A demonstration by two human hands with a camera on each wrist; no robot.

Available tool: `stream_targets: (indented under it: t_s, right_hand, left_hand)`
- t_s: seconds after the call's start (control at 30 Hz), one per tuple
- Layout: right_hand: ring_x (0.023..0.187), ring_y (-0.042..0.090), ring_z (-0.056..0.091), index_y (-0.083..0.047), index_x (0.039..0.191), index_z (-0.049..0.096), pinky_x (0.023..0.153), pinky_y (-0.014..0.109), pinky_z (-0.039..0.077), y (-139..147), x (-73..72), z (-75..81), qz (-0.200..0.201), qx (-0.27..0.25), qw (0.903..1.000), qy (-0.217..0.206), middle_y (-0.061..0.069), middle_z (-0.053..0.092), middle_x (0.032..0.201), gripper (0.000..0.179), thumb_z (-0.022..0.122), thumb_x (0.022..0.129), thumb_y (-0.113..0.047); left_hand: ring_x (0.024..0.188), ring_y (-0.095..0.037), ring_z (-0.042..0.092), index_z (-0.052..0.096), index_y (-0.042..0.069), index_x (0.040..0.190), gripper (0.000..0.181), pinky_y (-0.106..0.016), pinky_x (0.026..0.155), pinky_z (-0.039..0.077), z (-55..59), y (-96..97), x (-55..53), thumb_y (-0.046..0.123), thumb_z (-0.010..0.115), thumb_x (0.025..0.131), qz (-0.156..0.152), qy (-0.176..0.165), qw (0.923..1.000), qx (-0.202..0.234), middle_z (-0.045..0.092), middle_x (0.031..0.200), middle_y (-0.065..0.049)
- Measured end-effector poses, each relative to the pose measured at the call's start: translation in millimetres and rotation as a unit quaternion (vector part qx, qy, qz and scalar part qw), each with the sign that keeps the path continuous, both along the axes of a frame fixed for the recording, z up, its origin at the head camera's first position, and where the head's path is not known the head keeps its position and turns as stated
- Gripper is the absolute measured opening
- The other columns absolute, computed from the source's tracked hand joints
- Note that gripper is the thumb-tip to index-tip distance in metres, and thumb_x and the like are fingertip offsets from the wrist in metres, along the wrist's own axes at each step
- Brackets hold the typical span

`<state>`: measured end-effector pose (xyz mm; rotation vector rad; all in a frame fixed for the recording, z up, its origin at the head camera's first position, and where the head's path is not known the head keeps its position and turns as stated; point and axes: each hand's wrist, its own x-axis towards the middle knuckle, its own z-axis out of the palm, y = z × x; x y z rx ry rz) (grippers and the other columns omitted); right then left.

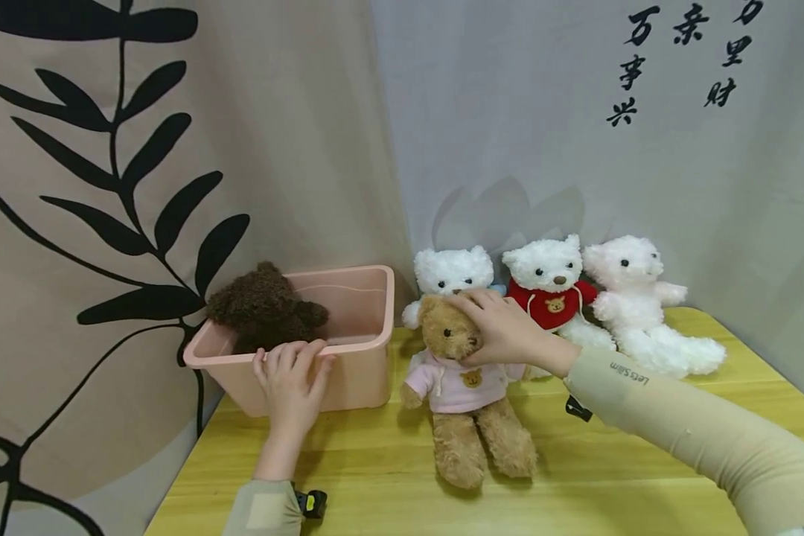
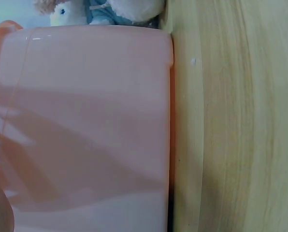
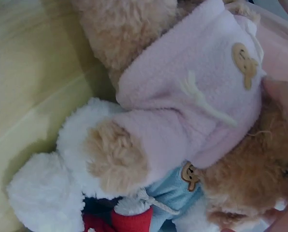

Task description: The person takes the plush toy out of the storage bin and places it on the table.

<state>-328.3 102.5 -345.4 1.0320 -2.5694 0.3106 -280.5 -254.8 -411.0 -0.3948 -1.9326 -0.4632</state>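
Note:
A light brown teddy bear (image 1: 472, 391) in a pale pink hoodie stands or sits on the table, facing forward. My right hand (image 1: 509, 327) grips its head, with the thumb by its muzzle and fingers over the top. In the right wrist view the hoodie (image 3: 192, 87) fills the middle. On the left is a pink plastic bin (image 1: 355, 380) holding a dark brown plush bear (image 1: 257, 305). My left hand (image 1: 293, 383) holds the bin's near rim, fingers over the edge. The bin's outer wall (image 2: 86, 121) fills most of the left wrist view.
Behind the brown bear sits a white bear (image 1: 452, 269) in blue, partly hidden. To its right are a white bear in a red hoodie (image 1: 543, 275) and a bare white bear (image 1: 633, 298). A curtain (image 1: 308, 149) hangs behind the wooden table (image 1: 375, 476).

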Motion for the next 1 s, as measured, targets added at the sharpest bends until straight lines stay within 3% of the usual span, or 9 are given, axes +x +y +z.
stream_targets:
  t_s: [0.33, 0.6, 0.83, 1.0]
  right_hand:
    - [0.126, 0.032, 0.040, -0.026, 0.148, 0.036, 0.092, 0.058, 0.039, 12.2, 7.2, 21.9, 0.001, 0.043, 0.9986, 0.033, 0.011, 0.044, 0.139, 0.101, 0.082, 0.065, -0.061]
    - [0.126, 0.036, 0.042, -0.019, 0.147, 0.039, 0.097, 0.058, 0.036, 12.8, 11.1, 66.0, 0.026, 0.002, 0.9990, 0.037, 0.015, 0.046, 0.138, 0.092, 0.082, 0.072, -0.049]
    - [0.129, 0.032, 0.041, -0.019, 0.145, 0.042, 0.098, 0.057, 0.035, -5.5, 3.2, 109.0, 0.038, -0.028, 0.9971, 0.060, 0.011, 0.046, 0.140, 0.078, 0.076, 0.081, -0.047]
    - [0.128, 0.030, 0.043, -0.018, 0.145, 0.042, 0.100, 0.053, 0.035, -27.8, -4.0, 125.5, 0.053, -0.012, 0.9971, 0.053, 0.009, 0.046, 0.140, 0.074, 0.072, 0.084, -0.046]
  left_hand:
    - [0.098, -0.036, 0.048, 0.069, 0.015, 0.103, 0.044, -0.063, 0.102, 0.014, 3.8, 1.6, 3.4, 0.054, 0.048, 0.096, 0.003, -0.002, 1.0000, 0.003, 0.059, 0.098, -0.011]
    - [0.098, -0.037, 0.047, 0.069, 0.014, 0.103, 0.045, -0.064, 0.101, 0.014, 5.6, -0.6, 5.6, 0.053, 0.048, 0.096, 0.001, 0.000, 1.0000, -0.003, 0.059, 0.098, -0.012]
    - [0.097, -0.035, 0.049, 0.068, 0.016, 0.106, 0.035, -0.062, 0.100, 0.016, 15.5, -8.2, 9.2, 0.046, 0.058, 0.094, -0.010, -0.048, 0.9979, -0.042, 0.061, 0.099, -0.009]
    - [0.098, -0.034, 0.051, 0.068, 0.018, 0.109, 0.027, -0.061, 0.098, 0.020, 21.2, -13.2, 14.5, 0.037, 0.067, 0.089, -0.017, -0.086, 0.9938, -0.068, 0.061, 0.102, -0.007]
